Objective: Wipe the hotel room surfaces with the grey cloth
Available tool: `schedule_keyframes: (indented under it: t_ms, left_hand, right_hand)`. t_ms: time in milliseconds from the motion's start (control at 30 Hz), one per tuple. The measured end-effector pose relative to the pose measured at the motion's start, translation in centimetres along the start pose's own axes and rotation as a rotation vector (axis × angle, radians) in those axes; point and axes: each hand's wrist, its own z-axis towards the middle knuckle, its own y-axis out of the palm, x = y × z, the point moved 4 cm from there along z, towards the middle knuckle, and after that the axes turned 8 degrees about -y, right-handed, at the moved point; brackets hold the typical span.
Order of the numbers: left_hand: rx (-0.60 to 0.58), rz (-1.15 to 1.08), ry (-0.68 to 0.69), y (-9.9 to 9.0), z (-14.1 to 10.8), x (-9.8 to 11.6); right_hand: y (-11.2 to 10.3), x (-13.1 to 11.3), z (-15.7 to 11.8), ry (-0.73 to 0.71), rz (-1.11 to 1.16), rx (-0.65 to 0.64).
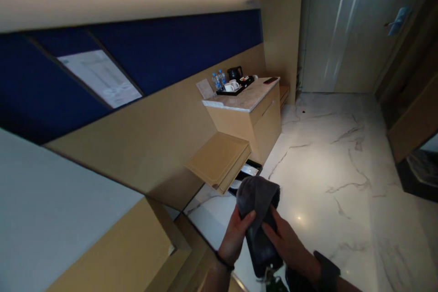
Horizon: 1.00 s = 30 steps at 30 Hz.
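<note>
Both hands are closed on a soft, dark grey plush thing [255,194], shaped like a slipper, with a rounded top and a fold across it. My left hand [236,230] grips its left side, thumb on the front. On the right side, my right hand [282,237] pinches the edge near the fold. Below the fold runs a long, darker, smooth part [262,251] with rounded corners; whether it belongs to the same thing I cannot tell. Small dangling charms [270,278] and something green show at its lower end.
Ahead stands a wooden luggage bench [219,155], with a black tray [255,164] holding white items on the floor beneath it. A marble-topped cabinet [239,100] carries bottles, cups and a kettle [235,73]. Marble floor [318,169] leads to a door [356,32].
</note>
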Motion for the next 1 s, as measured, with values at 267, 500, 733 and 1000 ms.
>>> schedule_keyframes:
  t_ms: [267,500,733,1000]
  left_hand:
    - [-0.050,-0.240,-0.273,-5.0,14.9,3.8]
    - [-0.112,-0.227,-0.436,-5.0,31.4,6.8]
    - [0.024,-0.046,-0.091,-3.4,50.0,21.5]
    - [0.340,1.003,0.559,-0.3,68.4,28.9]
  right_hand:
    - [-3.8,1.1,14.8,0.021,-0.004,-0.212]
    - [-7.5,4.6,26.4,0.076,0.047,-0.133]
    - [-15.7,8.3,32.6,0.235,0.049,0.186]
    - [-27.1,14.0,33.1,0.730,0.082,0.543]
